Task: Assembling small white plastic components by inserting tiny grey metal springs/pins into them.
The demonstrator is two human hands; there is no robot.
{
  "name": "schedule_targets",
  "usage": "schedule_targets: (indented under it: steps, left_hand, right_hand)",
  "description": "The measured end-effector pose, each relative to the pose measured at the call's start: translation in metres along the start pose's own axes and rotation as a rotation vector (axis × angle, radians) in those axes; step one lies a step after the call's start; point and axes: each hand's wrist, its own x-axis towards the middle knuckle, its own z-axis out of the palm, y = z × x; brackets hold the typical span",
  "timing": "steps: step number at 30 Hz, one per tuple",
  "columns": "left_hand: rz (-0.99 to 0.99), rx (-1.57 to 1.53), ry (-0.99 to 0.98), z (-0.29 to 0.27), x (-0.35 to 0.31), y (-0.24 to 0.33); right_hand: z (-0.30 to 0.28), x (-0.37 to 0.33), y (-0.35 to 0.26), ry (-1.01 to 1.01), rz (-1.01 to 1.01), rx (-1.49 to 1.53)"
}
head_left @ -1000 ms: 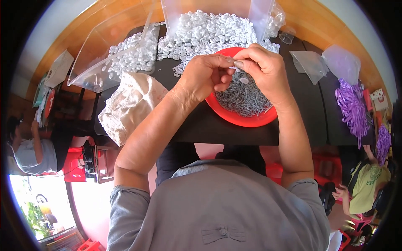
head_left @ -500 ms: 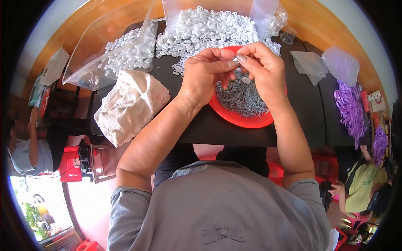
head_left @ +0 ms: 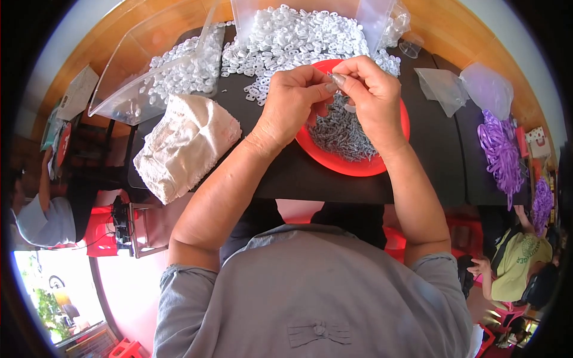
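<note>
Over a red bowl (head_left: 358, 169) of small grey screws (head_left: 343, 136), my two hands meet at their fingertips. My left hand (head_left: 293, 98) is closed in a pinch, thumb against forefinger; what lies between them is too small and covered to make out. My right hand (head_left: 373, 95) also pinches, its thumb nearly touching the left thumb. A small white plastic piece (head_left: 350, 108) shows under its curled fingers. Behind the bowl spreads a heap of white oval plastic pieces with holes (head_left: 304, 36).
A folded cream cloth (head_left: 185, 146) lies left of my forearm. Clear plastic bins (head_left: 128, 98) lie tipped at the back, with white pieces spilling out. Clear bags (head_left: 441, 89) and purple ribbon bundles (head_left: 500, 149) are at the right. Other people sit at both sides.
My fingertips have drawn closer together, and the white bit that showed between them is now mostly covered. Both hands stay above the bowl; the whole view has shifted slightly.
</note>
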Motion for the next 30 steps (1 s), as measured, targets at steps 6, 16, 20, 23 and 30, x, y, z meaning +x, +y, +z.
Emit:
schedule_targets:
  steps: [6,16,20,23,30]
  left_hand:
    - [-0.005,0.018,-0.028,-0.002,0.0,0.003]
    - [-0.03,-0.168,-0.015,-0.003,0.0,0.001]
    - [-0.018,-0.18,-0.001,0.001,0.0,0.0]
    - [-0.023,-0.214,0.016,0.002,0.0,0.001]
    - [-0.023,-0.209,0.031,-0.001,0.0,0.001]
  right_hand:
    - [-0.007,0.005,0.002,-0.063,0.062,0.052]
    - [-0.011,0.004,-0.005,-0.084,0.207,0.182]
    - [-0.01,0.003,-0.004,-0.111,0.198,0.152]
    - [-0.01,0.004,-0.005,-0.101,0.188,0.135]
    - [-0.019,0.007,-0.007,-0.124,0.046,-0.094]
